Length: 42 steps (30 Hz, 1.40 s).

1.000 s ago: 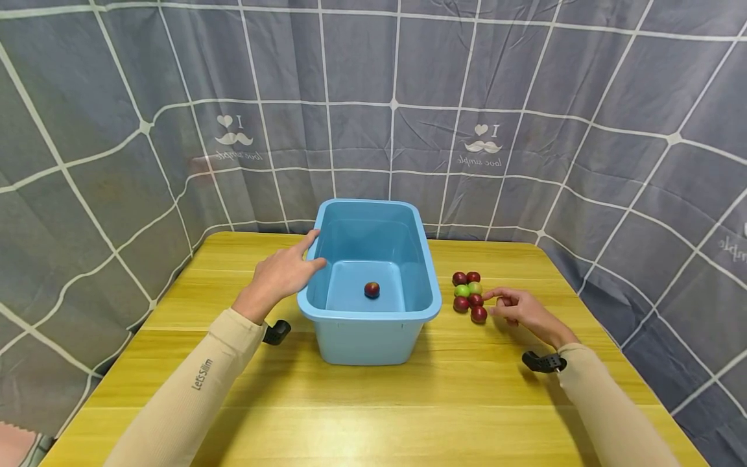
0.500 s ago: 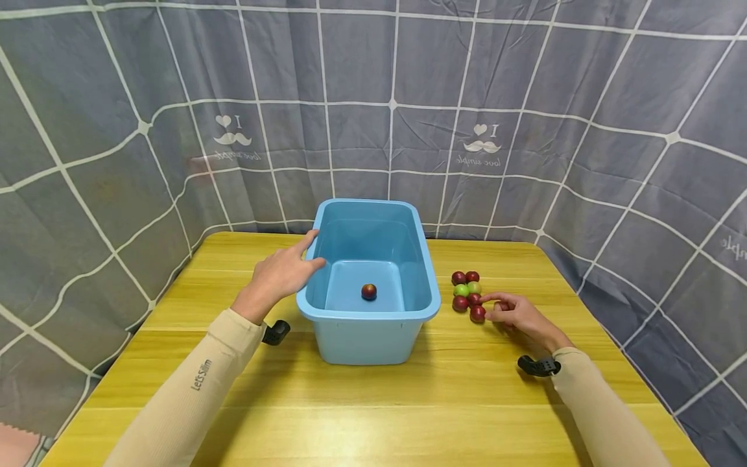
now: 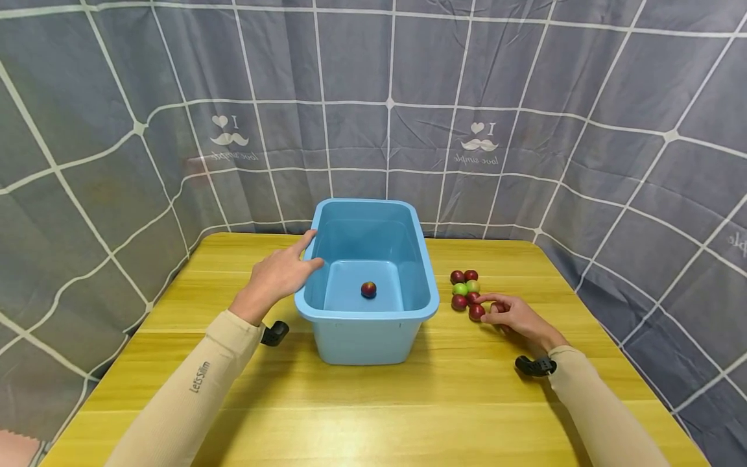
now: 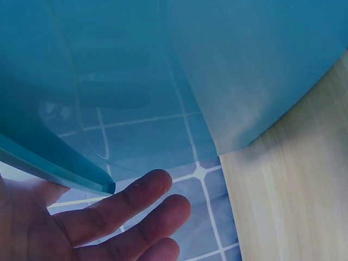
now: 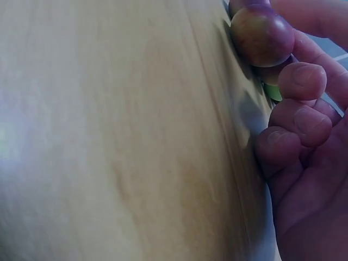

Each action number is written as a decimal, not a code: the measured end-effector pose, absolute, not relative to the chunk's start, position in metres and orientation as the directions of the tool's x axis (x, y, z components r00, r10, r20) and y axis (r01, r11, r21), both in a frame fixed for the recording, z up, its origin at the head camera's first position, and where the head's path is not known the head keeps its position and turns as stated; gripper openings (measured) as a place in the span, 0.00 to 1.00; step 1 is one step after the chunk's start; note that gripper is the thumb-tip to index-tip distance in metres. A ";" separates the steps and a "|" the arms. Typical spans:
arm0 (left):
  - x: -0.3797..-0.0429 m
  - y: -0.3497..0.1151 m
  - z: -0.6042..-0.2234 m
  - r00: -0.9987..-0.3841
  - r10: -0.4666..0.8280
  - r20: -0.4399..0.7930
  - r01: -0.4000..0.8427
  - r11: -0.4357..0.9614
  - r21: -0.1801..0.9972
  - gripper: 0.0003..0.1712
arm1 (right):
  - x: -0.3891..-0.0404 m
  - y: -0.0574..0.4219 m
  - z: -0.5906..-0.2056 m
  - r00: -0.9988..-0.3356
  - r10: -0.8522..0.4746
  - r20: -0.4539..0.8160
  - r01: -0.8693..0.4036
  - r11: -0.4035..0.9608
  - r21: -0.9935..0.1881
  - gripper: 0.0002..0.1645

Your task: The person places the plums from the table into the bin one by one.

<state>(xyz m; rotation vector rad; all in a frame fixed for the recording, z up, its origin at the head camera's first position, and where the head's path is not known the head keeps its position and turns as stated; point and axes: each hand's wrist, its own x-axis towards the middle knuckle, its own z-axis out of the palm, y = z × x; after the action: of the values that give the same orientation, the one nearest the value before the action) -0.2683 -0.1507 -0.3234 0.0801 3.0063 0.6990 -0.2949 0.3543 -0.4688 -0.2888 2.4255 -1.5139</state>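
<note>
Partly hidden: one glossy dark red round fruit (image 3: 471, 296) lay behind the index fingertip of the right hand (image 3: 519, 318). That hand's thumb and index finger were at the front dark red fruit (image 3: 475, 313), its other three fingers (image 5: 277, 147) curled in; whether the front fruit was pinched or merely touched could not be told. The left hand (image 3: 279, 275) was spread, thumb and index finger at the left rim of a pale blue rectangular plastic tub (image 3: 364, 316). A pink item (image 3: 14, 447), lower left, was cut off and not identifiable.

Writing: the left beige sleeve (image 3: 195, 389) carried dark lettering, apparently "Let's Slim". The grey, white-gridded fabric curtain (image 3: 292, 143) bore reversed print, "I", a heart, a moustache and "love simple", twice in full; a third print was cut off at the right edge.

Count: one tub, with one dark red fruit (image 3: 368, 290) on its floor; seven fruits grouped on the yellow wood-grain worktop (image 3: 350, 415) to the tub's right, five dark red and two green (image 3: 459, 289); two black wrist-worn devices (image 3: 535, 367), one per arm
</note>
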 end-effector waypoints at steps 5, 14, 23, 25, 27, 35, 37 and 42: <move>-0.268 -0.151 -0.324 -0.997 0.068 -0.037 0.044 0.895 0.444 0.44 | -0.297 0.354 -0.471 -0.938 -0.334 -0.089 -0.077 0.452 -0.889 0.31; -0.269 -0.152 -0.325 -0.997 0.071 -0.036 0.048 0.896 0.442 0.44 | -0.297 0.352 -0.471 -0.936 -0.348 -0.056 -0.127 0.482 -0.867 0.28; -0.268 -0.153 -0.324 -0.997 0.071 -0.034 0.049 0.895 0.444 0.44 | -0.297 0.351 -0.471 -0.940 -0.336 -0.066 -0.114 0.489 -0.865 0.29; -0.268 -0.153 -0.324 -0.997 0.069 -0.036 0.046 0.894 0.445 0.44 | -0.297 0.351 -0.471 -0.941 -0.331 -0.069 -0.110 0.493 -0.863 0.29; -0.268 -0.153 -0.324 -0.997 0.067 -0.038 0.043 0.894 0.446 0.44 | -0.297 0.351 -0.470 -0.943 -0.323 -0.075 -0.100 0.493 -0.864 0.29; -0.267 -0.153 -0.323 -0.997 0.063 -0.038 0.040 0.896 0.442 0.44 | -0.293 0.350 -0.467 -0.949 -0.294 -0.110 -0.044 0.471 -0.881 0.29; -0.267 -0.153 -0.323 -0.997 0.063 -0.038 0.039 0.895 0.443 0.44 | -0.292 0.350 -0.466 -0.948 -0.296 -0.112 -0.044 0.473 -0.880 0.29; -0.267 -0.153 -0.324 -0.997 0.065 -0.037 0.042 0.896 0.442 0.44 | -0.291 0.351 -0.464 -0.945 -0.312 -0.102 -0.060 0.471 -0.880 0.29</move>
<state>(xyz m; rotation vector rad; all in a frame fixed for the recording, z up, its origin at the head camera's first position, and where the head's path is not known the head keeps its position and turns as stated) -0.2672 -0.1530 -0.3237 0.0850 3.0098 0.6992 -0.2913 0.3514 -0.4640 -0.3189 2.4715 -1.4646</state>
